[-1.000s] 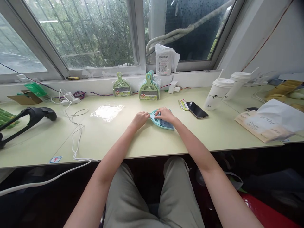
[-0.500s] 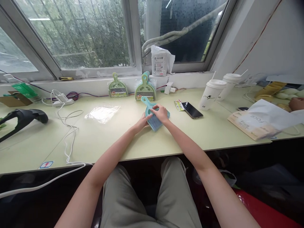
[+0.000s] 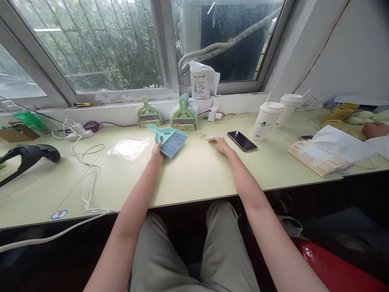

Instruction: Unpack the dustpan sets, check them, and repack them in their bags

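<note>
Apparently to leave the bristles [image 3: 174, 144] free, your left hand [image 3: 156, 151] holds the blue dustpan [image 3: 165, 134] by its side above the desk [image 3: 194, 178]; your right hand [image 3: 221, 144] seems to pinch a blurred card [image 3: 205, 137].

The left forearm [image 3: 138, 198] and right forearm [image 3: 253, 194] are bare, slim and smooth in outline, tapering evenly to narrow wrists. The left hand [image 3: 156, 153] and right hand [image 3: 221, 145] are bare too. Below the near edge of the tabletop [image 3: 194, 184] show trousers [image 3: 159, 251], greyish olive, loose-cut, in plain matte cloth, softly creased along both thighs and rumpled near the knees.
</note>
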### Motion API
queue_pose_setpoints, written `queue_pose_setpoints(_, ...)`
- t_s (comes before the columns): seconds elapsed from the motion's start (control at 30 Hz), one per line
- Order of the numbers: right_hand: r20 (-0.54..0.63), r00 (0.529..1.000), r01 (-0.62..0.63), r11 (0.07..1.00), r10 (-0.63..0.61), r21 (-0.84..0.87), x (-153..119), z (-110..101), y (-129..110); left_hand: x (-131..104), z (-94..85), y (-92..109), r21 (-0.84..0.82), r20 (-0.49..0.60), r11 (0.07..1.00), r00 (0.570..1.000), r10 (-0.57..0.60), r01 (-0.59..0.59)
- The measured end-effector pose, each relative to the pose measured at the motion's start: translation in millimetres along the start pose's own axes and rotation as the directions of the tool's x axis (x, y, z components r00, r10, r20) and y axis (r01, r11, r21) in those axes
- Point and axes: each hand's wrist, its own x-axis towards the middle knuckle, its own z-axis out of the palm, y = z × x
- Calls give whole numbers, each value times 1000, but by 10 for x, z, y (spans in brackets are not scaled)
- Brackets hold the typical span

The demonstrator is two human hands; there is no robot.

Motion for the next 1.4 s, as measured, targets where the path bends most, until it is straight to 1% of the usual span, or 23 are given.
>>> queue_pose_setpoints(0.03, 12, 998, 55, 998, -55, 22, 1, 9, -61, 4, -23, 10, -10, -12, 1000, 1000, -2, 2)
queue_pose_setpoints(0.1, -20, 992, 121, 993, -121, 8, -9, 24, -189, 4, -54, 29, -57, -43, 998, 999, -22, 20)
queue_pose_setpoints(0.2, -60, 989, 133, 989, -138, -71, -36, 18, -319, 6, -67, 48, -148, -93, 987, 993, -69, 55)
queue_pose_setpoints(0.27, 18, 991, 131, 991, -130, -38, -46, -12, -326, 16, -59, 50, -157, -107, 986, 991, -81, 64)
queue_pose_setpoints(0.37, 161, 980, 112, 992, -120, 55, -41, -54, -243, 40, -42, 39, -124, -96, 991, 993, -70, 58)
queue_pose_setpoints(0.4, 180, 977, 109, 992, -118, 61, -36, -54, -211, 50, -38, 32, -122, -89, 991, 994, -71, 60)
queue_pose_setpoints(0.47, 161, 980, 114, 993, -119, 38, -25, -25, -170, 66, -37, 17, -120, -79, 990, 994, -79, 69)
queue_pose_setpoints(0.57, 57, 993, 109, 994, -108, -12, -6, 62, -172, 73, -45, -2, -77, -87, 996, 995, -56, 49)
queue_pose_setpoints(0.6, 10, 997, 80, 997, -80, -20, 0, 85, -181, 67, -44, -6, -51, -86, 998, 995, -40, 36)
queue_pose_setpoints(0.67, -114, 993, -35, 999, 36, 6, 13, 97, -202, 40, -28, -16, 5, -67, 1000, 998, -13, 13)
queue_pose_setpoints(0.73, -269, 945, -162, 981, 186, 108, 21, 52, -231, -5, 18, -39, 58, -31, 998, 1000, 2, -1)
queue_pose_setpoints(0.8, -396, 868, -221, 948, 299, 230, 17, -26, -300, -64, 97, -87, 78, 13, 997, 1000, 9, -10)
queue_pose_setpoints(0.83, -437, 838, -222, 936, 326, 273, 8, -60, -363, -95, 145, -119, 73, 34, 997, 999, 9, -12)
queue_pose_setpoints(0.87, -462, 822, -210, 932, 332, 295, -7, -79, -448, -128, 196, -155, 62, 55, 998, 998, 11, -14)
queue_pose_setpoints(0.9, -473, 822, -189, 936, 317, 298, -28, -77, -556, -160, 245, -192, 45, 83, 999, 996, 14, -18)
queue_pose_setpoints(0.93, -469, 835, -164, 945, 286, 285, -56, -47, -681, -192, 291, -226, 25, 121, 999, 992, 19, -22)
queue_pose_setpoints(1.0, -396, 902, -87, 971, 171, 222, -127, 88, -956, -253, 363, -277, -21, 212, 999, 976, 49, -46)
queue_pose_setpoints(1.07, -211, 977, 1, 987, 33, 159, -202, 283, -1200, -308, 402, -297, -58, 289, 995, 953, 95, -82)
queue_pose_setpoints(1.1, -123, 992, 24, 988, -5, 152, -234, 379, -1290, -333, 410, -296, -63, 309, 993, 944, 115, -100)
queue_pose_setpoints(1.17, -18, 1000, 26, 988, -23, 150, -278, 526, -1387, -375, 414, -281, -49, 317, 991, 939, 132, -123)
queue_pose_setpoints(1.2, 9, 1000, 11, 987, -13, 158, -287, 570, -1399, -393, 414, -271, -38, 319, 992, 939, 129, -124)
queue_pose_setpoints(1.27, 29, 999, -22, 982, 17, 189, -283, 601, -1382, -424, 415, -256, -36, 334, 993, 935, 120, -115)
queue_pose_setpoints(1.4, 42, 994, -109, 954, 102, 280, -242, 560, -1351, -461, 424, -248, -88, 368, 988, 918, 148, -124)
